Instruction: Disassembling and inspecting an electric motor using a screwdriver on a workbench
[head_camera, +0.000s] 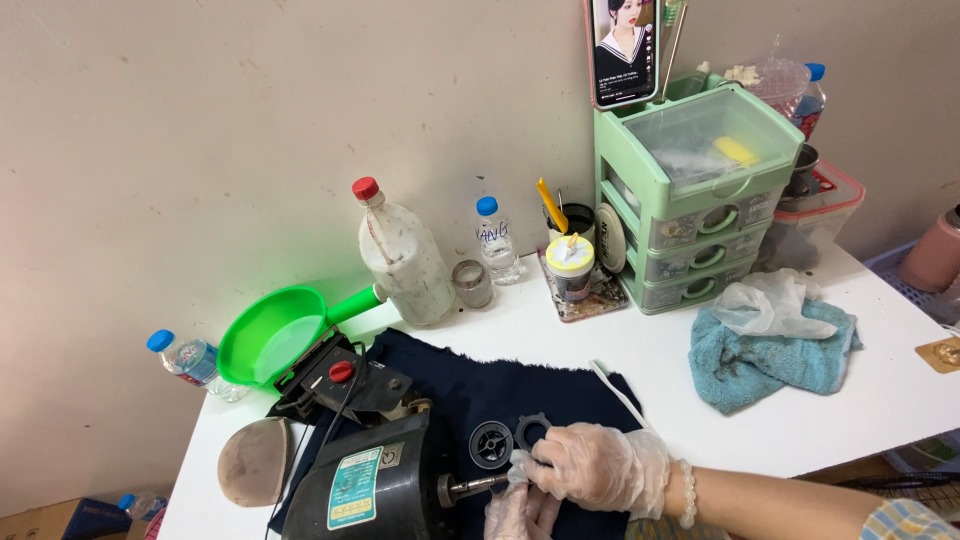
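The dark grey electric motor lies on a navy cloth at the near edge of the white counter; its steel shaft juts toward the gloved hands. The right hand is curled about the shaft tip, seemingly pinching a small part I cannot make out; the left hand, half out of view, cups beneath, its grip unclear. The motor looks heavy and rigid, best gripped by its casing; two black ring-shaped parts just beside look light and slippery.
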